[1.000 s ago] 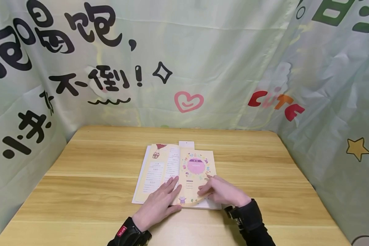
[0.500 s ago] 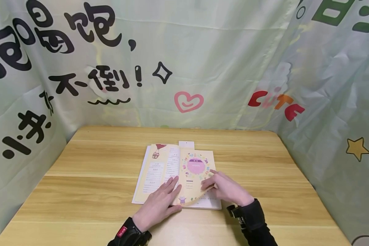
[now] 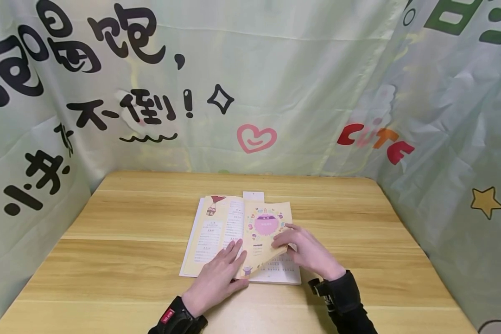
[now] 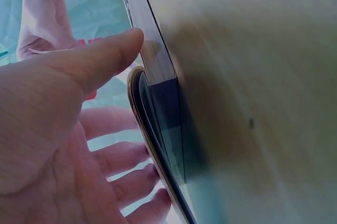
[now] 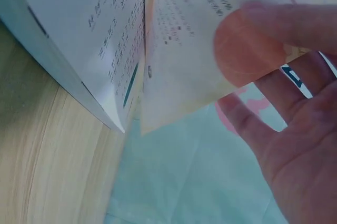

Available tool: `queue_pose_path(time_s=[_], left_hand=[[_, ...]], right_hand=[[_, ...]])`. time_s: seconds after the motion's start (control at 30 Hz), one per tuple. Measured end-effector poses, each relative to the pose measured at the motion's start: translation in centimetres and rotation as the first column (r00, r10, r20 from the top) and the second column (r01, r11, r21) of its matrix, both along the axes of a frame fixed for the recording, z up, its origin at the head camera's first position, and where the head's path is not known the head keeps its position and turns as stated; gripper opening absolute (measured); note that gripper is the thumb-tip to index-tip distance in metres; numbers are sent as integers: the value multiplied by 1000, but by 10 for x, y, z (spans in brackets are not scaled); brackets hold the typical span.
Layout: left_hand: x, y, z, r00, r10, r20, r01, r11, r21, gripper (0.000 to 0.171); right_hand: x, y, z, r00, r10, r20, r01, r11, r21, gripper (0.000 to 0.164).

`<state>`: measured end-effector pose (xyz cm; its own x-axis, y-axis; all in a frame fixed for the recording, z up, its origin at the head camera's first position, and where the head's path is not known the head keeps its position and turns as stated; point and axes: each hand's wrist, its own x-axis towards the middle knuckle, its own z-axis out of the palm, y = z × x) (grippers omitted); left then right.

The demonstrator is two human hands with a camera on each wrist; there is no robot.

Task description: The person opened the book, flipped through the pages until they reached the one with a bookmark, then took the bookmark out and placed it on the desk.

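Note:
An open book (image 3: 207, 239) lies on the table with printed text on its left side. My left hand (image 3: 218, 280) rests on its lower middle with the fingers extended; in the left wrist view, the thumb lies by the book's edge (image 4: 152, 50). My right hand (image 3: 313, 254) pinches the right-hand page (image 3: 266, 227), cream with a pink circle, by its outer edge. This page's lower corner is lifted and curled, baring a white text page (image 3: 280, 271) below. In the right wrist view, the thumb lies on one face of the lifted page (image 5: 184, 76), the fingers behind it.
A white card or tab (image 3: 253, 196) sticks out past the book's top edge. The wooden table (image 3: 142, 218) extends around the book. Printed cloth (image 3: 300, 69) hangs along the back and both sides.
My right hand has moved slightly up and right, raising the page's lower corner further, so more of the white page below shows. My left hand has stayed nearly still.

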<state>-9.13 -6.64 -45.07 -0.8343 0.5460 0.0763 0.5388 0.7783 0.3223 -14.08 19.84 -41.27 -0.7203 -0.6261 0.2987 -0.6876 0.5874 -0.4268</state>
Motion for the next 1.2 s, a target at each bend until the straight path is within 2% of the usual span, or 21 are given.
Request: queue_pose_path(time_s=[0.2,0.37,0.53,0.67,0.87,1.03,1.13,1.2], left_hand=[[1,1,-1,1000,14,-24,-14,1000,2,64],[2,3,-1,999,25,-36,-25,1000,8,61],[2,4,-2,998,36,-42,-35,999,13,58],[2,4,-3,998,43,-47,-43,999,6,54],[1,6,-2,998,47,-39,-47,999,4,53],[0,8,-4,992,51,-119,-50,999,6,58],[-1,9,-5,979,72,-191,-66,997,38,67],[-1,10,-5,969,97,-226,-82,994,73,75]], right_hand=[[-2,-1,-2,995,-2,-97,-6,997,-79,42],[-4,-3,-3,978,-13,-207,-17,990,-143,39],[-6,-7,-6,938,-91,-336,20,978,-209,31],[-8,-13,-10,903,-158,-399,60,967,-247,33],[-7,-20,-13,886,-224,-406,117,955,-272,40],[-6,-27,-16,876,-273,-397,167,945,-280,47],[-4,-33,-18,885,-287,-367,191,942,-276,52],[-2,-37,-20,903,-288,-319,208,942,-263,57]])
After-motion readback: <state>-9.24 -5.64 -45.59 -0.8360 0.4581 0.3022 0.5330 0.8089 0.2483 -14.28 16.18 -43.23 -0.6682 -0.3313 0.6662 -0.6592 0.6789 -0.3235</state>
